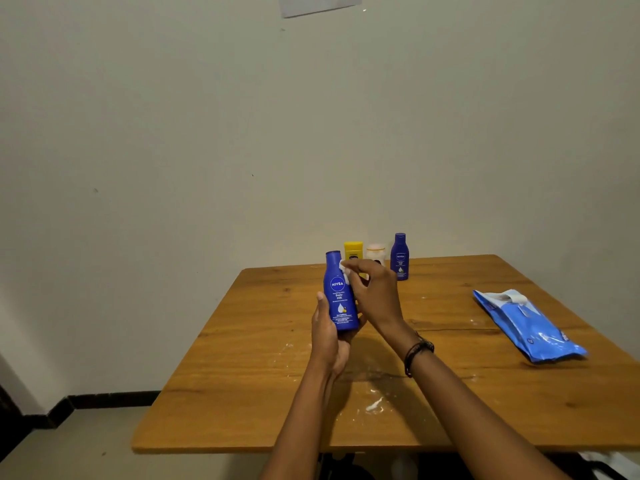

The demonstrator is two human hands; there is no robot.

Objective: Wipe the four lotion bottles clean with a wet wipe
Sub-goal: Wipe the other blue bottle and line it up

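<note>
My left hand [327,336] holds a blue lotion bottle [339,292] upright by its lower half, above the wooden table [242,375]. Against the bottle's right shoulder, my right hand [375,292] presses a small white wet wipe [344,266]. Three more bottles stand at the table's far edge: a yellow one [353,251], a white one [375,253] and a second blue one [400,256]. My right hand partly hides the yellow and white bottles.
A blue wet-wipe pack [526,327] lies on the right side of the table, its flap open with a wipe poking out. White smears [375,405] mark the tabletop near its front. A plain wall rises behind the table.
</note>
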